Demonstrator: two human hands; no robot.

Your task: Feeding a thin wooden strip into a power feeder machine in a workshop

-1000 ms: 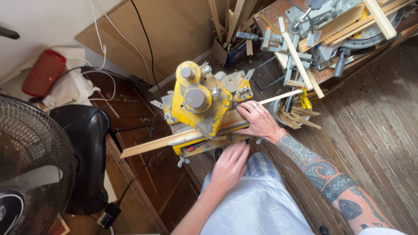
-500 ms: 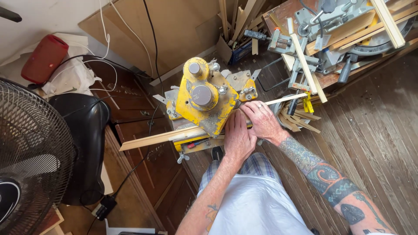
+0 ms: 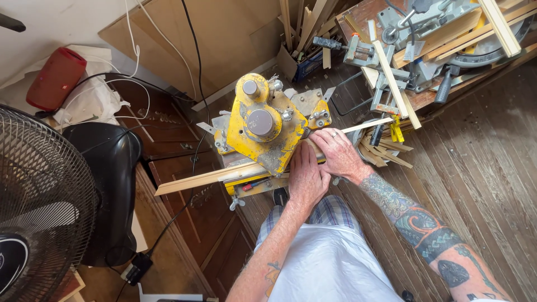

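A yellow cutting machine stands on a dark wooden cabinet, with a long pale wooden strip lying across its bed from lower left to upper right. My left hand lies flat on the strip right beside the machine's yellow body. My right hand presses down on the same strip just to the right, fingers curled over it. The strip's far end pokes out beyond my right hand.
A black fan fills the left edge, beside a black stool. A red cylinder lies at upper left. A mitre saw, clamps and wood offcuts crowd the upper right. Cables run over the cabinet.
My left hand has come up from my lap onto the strip beside the machine. My right hand has stayed on the strip.
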